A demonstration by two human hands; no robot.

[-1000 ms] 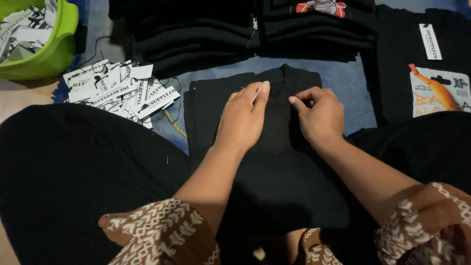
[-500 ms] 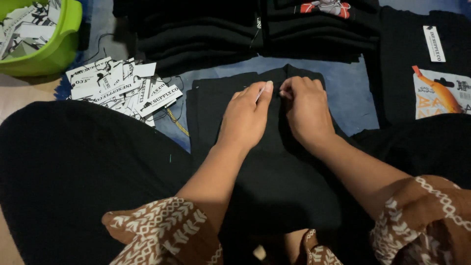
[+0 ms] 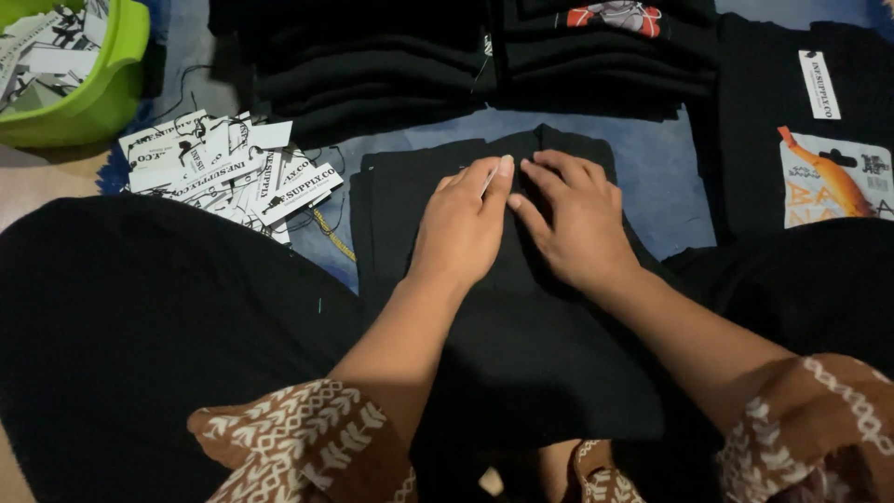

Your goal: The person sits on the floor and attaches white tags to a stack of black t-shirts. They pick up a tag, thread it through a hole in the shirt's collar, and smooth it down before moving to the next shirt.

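Open room: a strip of bare blue floor cloth [image 3: 652, 177] lies just right of the right hand [image 3: 579, 224], and another narrow patch just beyond both sets of fingertips. Past that patch the way is closed by stacks of folded black clothes [image 3: 372, 65]. Left of the left hand [image 3: 463, 228], a loose pile of white paper tags [image 3: 228, 168] sits near the shirt's left edge; farther left and away, a green tub [image 3: 102, 88] with more tags inside. Well right of the right hand lies a black shirt with a printed picture [image 3: 829, 177]. Dark cloth over the knees hems in both near sides.

Folded black shirt [image 3: 521, 335]: directly under both hands, flat on the floor cloth. Long axis runs from the person's lap away toward the stacks; collar end points away, just beyond the fingertips.

Grip: both hands palm down, side by side, fingers extended and nearly touching at the shirt's midline near the collar. Neither hand is clenched or grasping; both lie flat, pressing the cloth. A thin pale sliver shows by the left index finger; what it is cannot be told
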